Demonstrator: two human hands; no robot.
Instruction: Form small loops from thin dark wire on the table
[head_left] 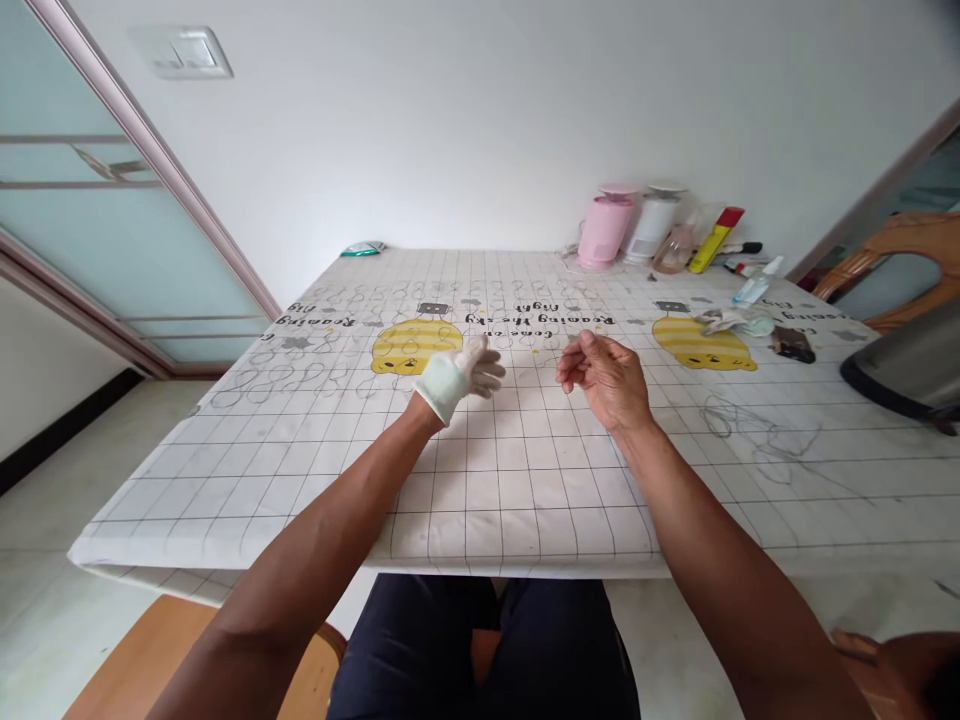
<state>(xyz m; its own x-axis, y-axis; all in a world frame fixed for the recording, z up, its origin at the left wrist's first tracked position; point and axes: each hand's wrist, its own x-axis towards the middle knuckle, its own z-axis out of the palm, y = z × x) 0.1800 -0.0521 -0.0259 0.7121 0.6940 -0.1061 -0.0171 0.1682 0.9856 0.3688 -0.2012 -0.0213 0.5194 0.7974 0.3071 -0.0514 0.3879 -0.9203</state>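
Note:
My left hand (466,374) wears a whitish glove with a pale green cuff. It is held over the middle of the table, fingers apart, and nothing shows in it. Facing it from the right is my bare right hand (606,376), its palm turned inward and fingers loosely curled and apart; I make out nothing in it. Many thin wire-like loops (259,382) lie in rows on the checked tablecloth (480,490), left of and beyond my hands. To the right, a loose tangle of thin wire (761,430) rests on the cloth.
Along the wall stand a pink device (604,232), a white one (654,228), a bottle (673,250) and a yellow-red can (716,240). A crumpled glove (739,321), a small clear bottle (759,282), a dark packet (793,345) and a metal kettle (911,365) are at right. A green packet (364,248) lies far left.

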